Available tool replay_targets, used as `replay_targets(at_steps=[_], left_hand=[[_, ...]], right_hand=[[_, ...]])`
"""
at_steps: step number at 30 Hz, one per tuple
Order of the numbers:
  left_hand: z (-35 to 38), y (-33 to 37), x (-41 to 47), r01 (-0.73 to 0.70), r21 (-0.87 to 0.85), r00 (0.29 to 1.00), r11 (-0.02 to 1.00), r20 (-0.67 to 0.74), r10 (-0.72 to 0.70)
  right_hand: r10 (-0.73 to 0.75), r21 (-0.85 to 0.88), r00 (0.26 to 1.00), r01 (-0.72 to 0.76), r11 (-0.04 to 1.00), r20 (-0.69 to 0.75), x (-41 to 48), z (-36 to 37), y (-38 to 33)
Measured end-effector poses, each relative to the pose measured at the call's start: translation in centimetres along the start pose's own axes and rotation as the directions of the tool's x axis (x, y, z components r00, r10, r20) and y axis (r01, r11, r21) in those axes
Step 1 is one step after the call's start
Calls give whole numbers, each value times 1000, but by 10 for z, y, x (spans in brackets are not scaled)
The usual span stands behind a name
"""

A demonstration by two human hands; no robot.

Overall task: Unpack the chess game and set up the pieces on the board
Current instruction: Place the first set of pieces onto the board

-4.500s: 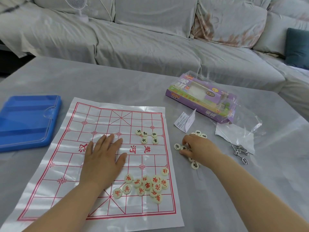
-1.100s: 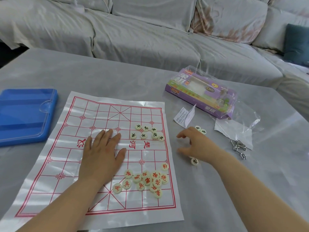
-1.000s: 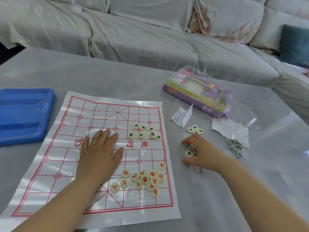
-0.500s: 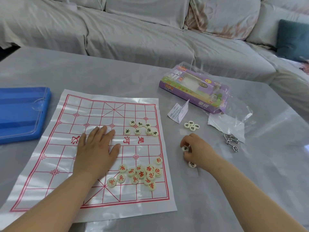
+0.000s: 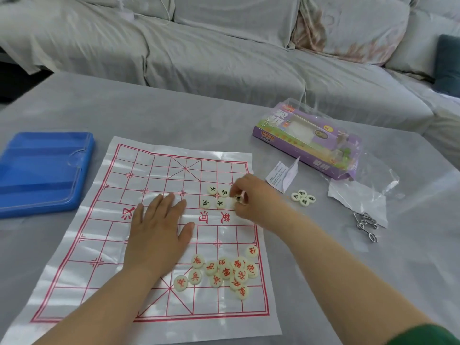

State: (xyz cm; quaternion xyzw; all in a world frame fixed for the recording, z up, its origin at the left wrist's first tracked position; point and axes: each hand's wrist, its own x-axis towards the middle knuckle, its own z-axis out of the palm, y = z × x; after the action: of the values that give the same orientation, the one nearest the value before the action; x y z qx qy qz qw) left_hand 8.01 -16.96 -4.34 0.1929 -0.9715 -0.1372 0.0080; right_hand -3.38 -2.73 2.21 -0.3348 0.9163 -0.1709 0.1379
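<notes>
Palm-down on board, left hand; right hand around piece.

board left columns and far rows bare | left hand flat across mid-board | black pieces plus right hand (pinching a piece) crowd right edge | red pieces fill near-right corner | table right of board open, short of metal rings

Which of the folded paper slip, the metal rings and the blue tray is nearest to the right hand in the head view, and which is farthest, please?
1. Folded paper slip, just right of the right hand.
2. Metal rings, farther right.
3. Blue tray, far left.
</notes>
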Motion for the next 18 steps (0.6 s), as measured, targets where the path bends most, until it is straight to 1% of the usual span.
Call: replay_targets(at_steps=[2,4,9,15,17,18], left_hand=[[1,-1,1,-1,25,1000,1000,-4,1],[2,-2,1,-3,22,1000,1000,-14,3],[4,-4,2,-18,-10,999,1000,-32,18],[1,-3,1,-15,19,1000,1000,-16,15],[0,-4,1,-12,28,1000,1000,-4,12],[-2,-2,0,-16,27,1000,1000,2,16]], right_hand=[[-61,-39,998,62,997,35,16,11,-21],[-81,-83,995,86,993,65,27,24,-31],[-58,-94,998,60,994,22,34,36,-30],[-50,-11,997,50,999,-63,7,13,-6],[-6,-18,997,5,1000,-71,-13,3,14],[38,-27,997,-40,999,-60,-27,-3,27]])
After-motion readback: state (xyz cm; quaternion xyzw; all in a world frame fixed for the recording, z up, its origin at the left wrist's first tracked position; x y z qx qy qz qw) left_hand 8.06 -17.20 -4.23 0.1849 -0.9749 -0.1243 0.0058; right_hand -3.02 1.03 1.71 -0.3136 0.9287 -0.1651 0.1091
